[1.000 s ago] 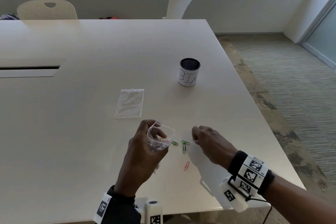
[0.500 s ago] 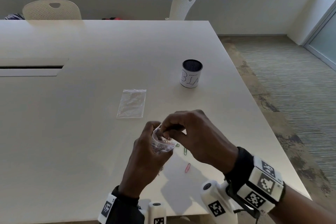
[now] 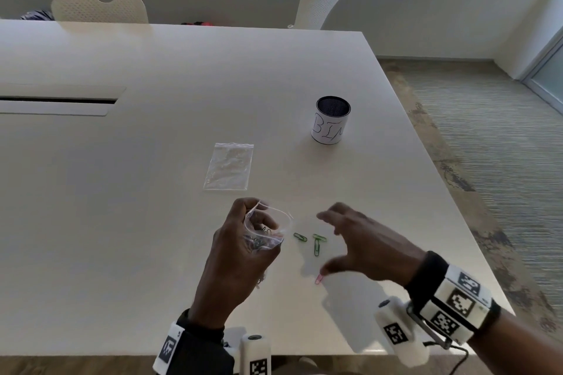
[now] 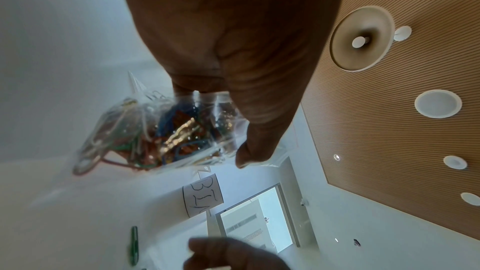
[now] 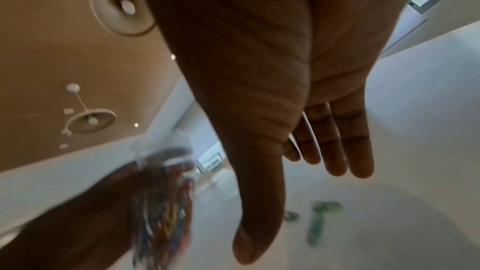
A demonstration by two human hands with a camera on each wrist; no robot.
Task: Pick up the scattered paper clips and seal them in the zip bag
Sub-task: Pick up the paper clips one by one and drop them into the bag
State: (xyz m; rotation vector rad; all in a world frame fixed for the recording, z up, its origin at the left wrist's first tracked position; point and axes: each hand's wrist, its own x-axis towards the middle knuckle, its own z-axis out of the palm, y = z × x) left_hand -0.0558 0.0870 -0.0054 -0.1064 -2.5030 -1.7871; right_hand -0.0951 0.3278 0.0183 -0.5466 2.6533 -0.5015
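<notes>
My left hand [image 3: 240, 240] grips a clear zip bag [image 3: 266, 230] with its mouth held wide open; several coloured paper clips [image 4: 155, 137] lie bunched inside it. On the table just right of the bag lie three green paper clips [image 3: 316, 245] and, nearer me, a pink paper clip [image 3: 318, 279]. My right hand [image 3: 332, 240] hovers over these clips with fingers spread and nothing in it; its thumb tip is right above the pink clip. The right wrist view shows the straight fingers [image 5: 337, 147] and the blurred green clips [image 5: 319, 221] below.
A second, flat zip bag [image 3: 229, 166] lies farther back on the white table [image 3: 152, 161]. A black mesh cup labelled "BIN" [image 3: 331, 120] stands at the back right. The table's right edge and carpet floor are close to my right arm. Two chairs stand behind.
My right hand went from the clips on the table up to the bag's mouth, then drew back right and down over the remaining clips, now spread and empty. One green clip has gone from the table.
</notes>
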